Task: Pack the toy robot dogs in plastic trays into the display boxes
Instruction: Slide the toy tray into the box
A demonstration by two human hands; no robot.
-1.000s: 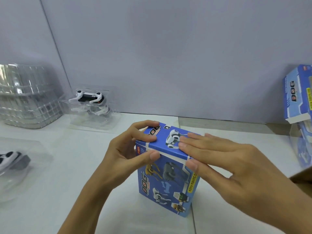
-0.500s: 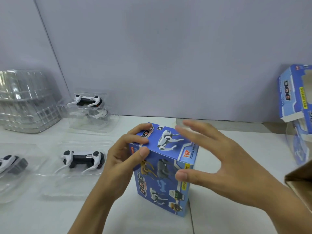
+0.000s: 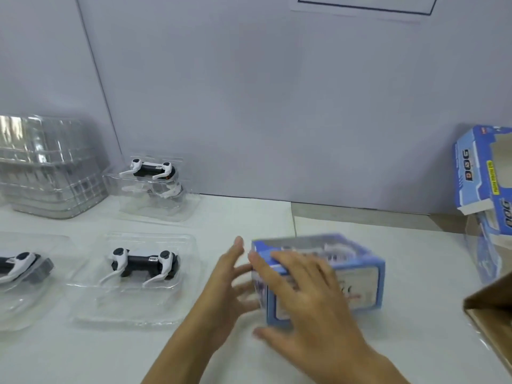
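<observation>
At lower centre the blue display box [image 3: 327, 275] lies on its side on the table [image 3: 415, 273], blurred. The right hand [image 3: 307, 295] spreads wide over its near corner with straight fingers, likely to steady it. The left hand [image 3: 230, 275] rests open against its left end. Three toy robot dogs in trays [image 3: 144, 266] wait at left, presumably within reach for packing.

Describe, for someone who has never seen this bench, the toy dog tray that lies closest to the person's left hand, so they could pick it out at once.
Start at the stack of empty clear trays by the wall on the left, then come forward across the white table. The tray with a black-and-white toy dog lies just left of the left hand. Unlike the far tray, it sits near; unlike the tray at the left edge, it shows whole.
</observation>
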